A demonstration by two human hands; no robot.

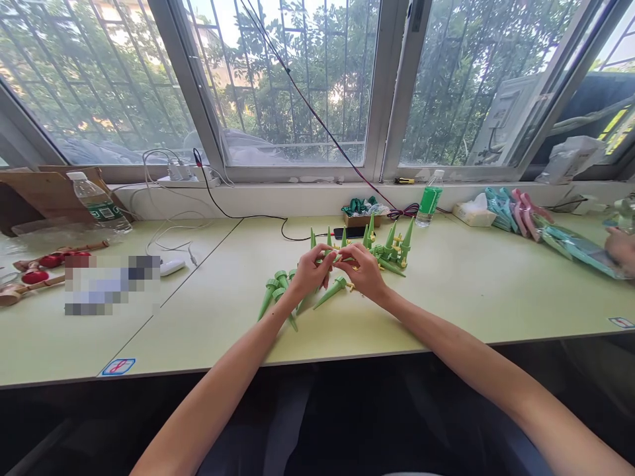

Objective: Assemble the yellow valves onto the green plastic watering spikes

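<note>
Over the middle of the table, my left hand [313, 271] and my right hand [366, 270] meet at the fingertips. Both are closed in a pinch; the small piece between them is mostly hidden and I cannot make it out. Green cone-shaped plastic spikes [270, 294] with ribbed caps lie in a loose group beside my left hand. A single spike [331, 291] lies just below the two hands. Behind and right of my right hand, several green spikes [407, 241] stand upright among small yellow pieces [397, 243].
A phone [351, 233] on a cable and a small box [364, 218] sit behind the spikes. Water bottles [430, 198] stand at the back. Tissues [473, 211] and bagged pink and blue items [526, 215] lie right, near another person's hand [620, 250]. Red-balled wooden toys [37, 276] lie left.
</note>
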